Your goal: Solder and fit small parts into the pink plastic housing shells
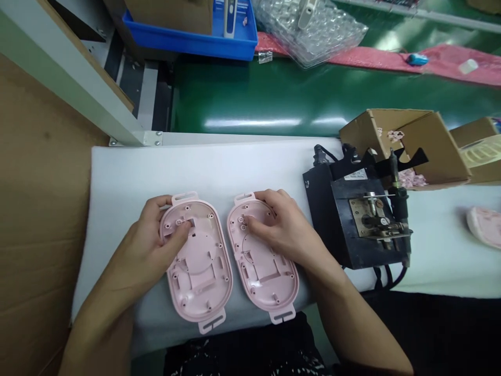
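Two pink oval plastic housing shells lie side by side on the white table cover, inner faces up, with screw posts and ribs showing. My left hand (162, 237) grips the upper left edge of the left shell (201, 261), its thumb pressing inside near a small greyish piece (191, 222). On the right shell (266, 266), my right hand (279, 224) holds the upper right rim, thumb inside beside small round openings. Each shell has a slotted loop at its top and bottom ends. The fingers beneath both shells are partly hidden.
Right of my hands stands a black soldering device (356, 209) with cables. Behind it is a cardboard box (442, 151) with small pink parts. A blue tray (191, 46) and bubble wrap (313, 31) lie beyond, by the green surface (250, 94). A white post (74, 73) rises left.
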Action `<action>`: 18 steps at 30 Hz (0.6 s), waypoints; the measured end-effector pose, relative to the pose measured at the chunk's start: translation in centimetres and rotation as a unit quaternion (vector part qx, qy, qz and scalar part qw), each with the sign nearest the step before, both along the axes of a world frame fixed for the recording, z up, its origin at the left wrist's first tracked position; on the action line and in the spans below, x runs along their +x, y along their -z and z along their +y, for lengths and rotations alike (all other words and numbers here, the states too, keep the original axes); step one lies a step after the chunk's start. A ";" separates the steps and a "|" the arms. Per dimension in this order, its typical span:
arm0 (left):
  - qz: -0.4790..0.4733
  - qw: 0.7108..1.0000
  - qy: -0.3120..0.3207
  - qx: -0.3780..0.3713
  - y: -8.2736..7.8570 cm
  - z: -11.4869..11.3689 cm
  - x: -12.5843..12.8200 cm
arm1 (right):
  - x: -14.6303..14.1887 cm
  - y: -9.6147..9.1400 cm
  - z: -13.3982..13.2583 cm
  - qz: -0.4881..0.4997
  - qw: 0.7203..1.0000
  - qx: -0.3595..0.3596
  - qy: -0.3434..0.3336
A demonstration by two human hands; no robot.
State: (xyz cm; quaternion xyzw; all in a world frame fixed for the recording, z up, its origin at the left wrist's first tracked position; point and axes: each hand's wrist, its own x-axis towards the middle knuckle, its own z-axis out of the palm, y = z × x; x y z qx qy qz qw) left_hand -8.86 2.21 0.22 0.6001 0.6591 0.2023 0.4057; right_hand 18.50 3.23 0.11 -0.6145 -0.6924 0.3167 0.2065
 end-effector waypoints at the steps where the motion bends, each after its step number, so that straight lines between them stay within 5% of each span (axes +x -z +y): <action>1: 0.007 1.000 0.006 0.010 -0.1 0.0 0.1 | 0.1 0.0 0.0 0.002 1.000 -0.004 0.001; 6: 0.010 0.998 0.055 0.033 -0.6 0.3 0.8 | 0.3 0.1 0.0 -0.003 1.000 -0.023 -0.002; 18: 0.062 0.994 0.061 0.062 -0.6 0.2 1.0 | 0.7 -0.8 -0.5 -0.022 0.996 -0.054 -0.070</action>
